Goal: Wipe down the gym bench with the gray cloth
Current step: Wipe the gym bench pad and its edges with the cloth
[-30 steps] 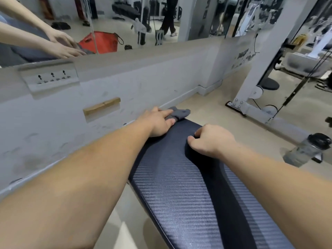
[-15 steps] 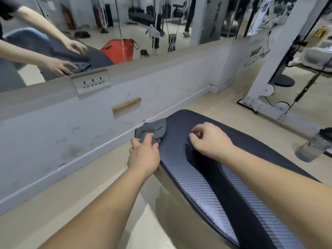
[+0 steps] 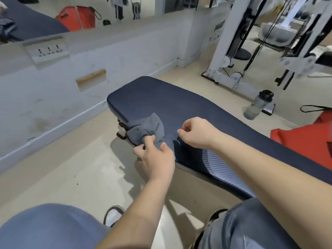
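The gym bench (image 3: 179, 101) has a dark blue ribbed pad that runs from the middle of the view to the lower right. The gray cloth (image 3: 150, 130) drapes over the pad's near left edge, bunched at its lower end. My left hand (image 3: 156, 159) pinches that bunched end with thumb and fingers, just off the side of the pad. My right hand (image 3: 195, 132) rests on the pad to the right of the cloth, fingers curled loosely, holding nothing.
A low white wall (image 3: 53, 83) with a mirror above it runs along the left. A water bottle (image 3: 258, 105) stands on the floor beyond the bench. A red bag (image 3: 301, 141) sits at the right, a white cable machine frame (image 3: 226, 51) behind. My knees fill the bottom.
My left hand has dragged the cloth from the far end of the pad back along its left edge toward me. The view has pulled back and tilted down, showing my legs.
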Demonstrator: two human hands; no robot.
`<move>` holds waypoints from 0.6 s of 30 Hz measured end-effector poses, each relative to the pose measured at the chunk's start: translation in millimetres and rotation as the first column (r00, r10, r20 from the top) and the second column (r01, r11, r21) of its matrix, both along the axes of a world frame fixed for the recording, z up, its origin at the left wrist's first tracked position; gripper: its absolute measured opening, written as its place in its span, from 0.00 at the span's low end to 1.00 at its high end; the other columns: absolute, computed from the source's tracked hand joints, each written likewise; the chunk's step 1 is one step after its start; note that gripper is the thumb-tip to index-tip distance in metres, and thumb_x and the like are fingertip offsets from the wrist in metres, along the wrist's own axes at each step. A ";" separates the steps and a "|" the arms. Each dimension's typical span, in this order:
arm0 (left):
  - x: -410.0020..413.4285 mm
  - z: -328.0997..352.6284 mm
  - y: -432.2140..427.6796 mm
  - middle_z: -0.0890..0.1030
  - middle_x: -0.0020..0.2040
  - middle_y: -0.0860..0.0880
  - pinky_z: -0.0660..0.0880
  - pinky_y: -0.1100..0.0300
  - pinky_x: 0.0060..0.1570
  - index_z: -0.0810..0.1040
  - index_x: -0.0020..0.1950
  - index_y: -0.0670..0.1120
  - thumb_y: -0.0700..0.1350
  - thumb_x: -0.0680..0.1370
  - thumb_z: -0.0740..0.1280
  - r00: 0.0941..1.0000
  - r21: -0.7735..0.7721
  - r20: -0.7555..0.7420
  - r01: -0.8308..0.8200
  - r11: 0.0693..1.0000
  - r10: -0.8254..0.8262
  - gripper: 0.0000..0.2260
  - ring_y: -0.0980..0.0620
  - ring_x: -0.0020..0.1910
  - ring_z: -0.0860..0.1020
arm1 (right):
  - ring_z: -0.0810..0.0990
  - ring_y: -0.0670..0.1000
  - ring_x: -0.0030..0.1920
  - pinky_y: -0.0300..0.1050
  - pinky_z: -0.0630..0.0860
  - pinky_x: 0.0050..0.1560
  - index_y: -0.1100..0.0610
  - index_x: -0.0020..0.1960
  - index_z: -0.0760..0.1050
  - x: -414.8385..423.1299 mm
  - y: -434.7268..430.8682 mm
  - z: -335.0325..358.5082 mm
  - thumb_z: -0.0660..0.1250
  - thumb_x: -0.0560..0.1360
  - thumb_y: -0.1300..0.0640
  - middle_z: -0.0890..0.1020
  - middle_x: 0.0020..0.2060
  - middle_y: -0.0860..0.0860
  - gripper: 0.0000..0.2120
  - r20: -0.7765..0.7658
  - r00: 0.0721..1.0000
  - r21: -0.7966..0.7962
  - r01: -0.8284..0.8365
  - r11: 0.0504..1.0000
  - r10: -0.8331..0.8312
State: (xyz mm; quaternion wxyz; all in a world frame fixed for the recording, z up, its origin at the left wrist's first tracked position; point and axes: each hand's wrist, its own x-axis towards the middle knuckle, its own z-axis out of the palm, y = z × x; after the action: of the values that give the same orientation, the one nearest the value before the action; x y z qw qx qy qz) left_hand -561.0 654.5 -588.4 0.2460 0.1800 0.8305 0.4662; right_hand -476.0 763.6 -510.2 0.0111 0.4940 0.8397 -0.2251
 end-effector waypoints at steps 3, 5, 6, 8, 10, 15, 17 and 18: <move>46.6 3.0 -13.6 0.65 0.63 0.48 0.75 0.46 0.62 0.71 0.60 0.59 0.50 0.77 0.68 0.996 0.048 0.082 -0.035 0.998 0.031 0.13 0.40 0.53 0.75 | 0.81 0.53 0.44 0.49 0.80 0.48 0.51 0.39 0.75 36.5 -15.3 1.0 0.64 0.78 0.45 0.81 0.38 0.46 0.13 0.022 0.998 -0.011 0.059 0.998 -0.059; 84.2 3.7 -22.7 0.65 0.62 0.49 0.76 0.47 0.59 0.73 0.59 0.58 0.50 0.76 0.71 0.986 0.068 0.169 -0.006 0.998 -0.005 0.13 0.41 0.50 0.78 | 0.80 0.54 0.46 0.50 0.80 0.50 0.50 0.39 0.75 62.9 -26.2 1.7 0.64 0.78 0.45 0.81 0.39 0.45 0.13 0.041 0.995 -0.022 0.094 0.995 -0.093; 104.6 5.5 -26.3 0.65 0.61 0.49 0.77 0.48 0.56 0.73 0.57 0.58 0.50 0.75 0.72 0.975 0.078 0.219 0.033 0.996 -0.049 0.13 0.41 0.49 0.79 | 0.80 0.54 0.46 0.50 0.80 0.50 0.50 0.39 0.74 75.7 -32.1 3.4 0.64 0.78 0.44 0.80 0.39 0.45 0.13 0.047 0.993 -0.029 0.112 0.993 -0.111; 144.5 9.7 -30.5 0.66 0.60 0.48 0.77 0.49 0.55 0.73 0.55 0.56 0.50 0.75 0.73 0.943 0.109 0.293 0.133 0.985 -0.160 0.12 0.39 0.51 0.80 | 0.80 0.54 0.45 0.47 0.77 0.46 0.51 0.40 0.75 101.5 -42.2 9.6 0.66 0.78 0.44 0.81 0.39 0.47 0.13 0.071 0.984 -0.041 0.164 0.986 -0.161; 176.2 9.9 -31.6 0.69 0.65 0.42 0.74 0.49 0.60 0.75 0.61 0.51 0.46 0.78 0.70 0.920 0.082 0.312 0.222 0.972 -0.237 0.13 0.37 0.61 0.76 | 0.79 0.54 0.44 0.46 0.73 0.43 0.52 0.40 0.76 129.9 -51.4 17.8 0.66 0.79 0.44 0.81 0.38 0.48 0.14 0.093 0.969 -0.043 0.235 0.971 -0.230; 226.6 7.6 -26.9 0.65 0.74 0.37 0.68 0.45 0.68 0.72 0.72 0.49 0.40 0.81 0.65 0.883 0.026 0.367 0.306 0.952 -0.294 0.19 0.37 0.71 0.66 | 0.78 0.52 0.40 0.44 0.70 0.37 0.55 0.39 0.77 209.9 -89.7 16.6 0.66 0.79 0.47 0.80 0.35 0.47 0.14 0.018 0.853 -0.058 0.522 0.851 -0.522; 247.2 8.6 -27.4 0.62 0.74 0.39 0.72 0.42 0.63 0.73 0.63 0.53 0.45 0.79 0.70 0.876 0.030 0.395 0.289 0.957 -0.277 0.14 0.36 0.67 0.65 | 0.77 0.51 0.37 0.40 0.70 0.32 0.56 0.40 0.77 230.9 -110.1 6.8 0.67 0.79 0.50 0.80 0.34 0.48 0.13 -0.075 0.742 -0.130 0.655 0.744 -0.666; 254.7 12.2 -28.4 0.61 0.74 0.42 0.74 0.44 0.59 0.71 0.58 0.55 0.48 0.78 0.72 0.870 0.036 0.412 0.283 0.959 -0.272 0.13 0.36 0.65 0.65 | 0.76 0.51 0.34 0.37 0.70 0.32 0.55 0.39 0.75 238.8 -118.8 0.3 0.66 0.79 0.52 0.79 0.33 0.49 0.11 -0.146 0.651 -0.198 0.719 0.666 -0.745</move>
State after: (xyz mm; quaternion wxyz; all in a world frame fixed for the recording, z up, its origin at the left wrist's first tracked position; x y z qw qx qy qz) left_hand -306.2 626.2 -576.1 0.4824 0.1914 0.7311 0.4429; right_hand -237.2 644.8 -510.0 -0.1408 0.7619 0.5491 -0.3133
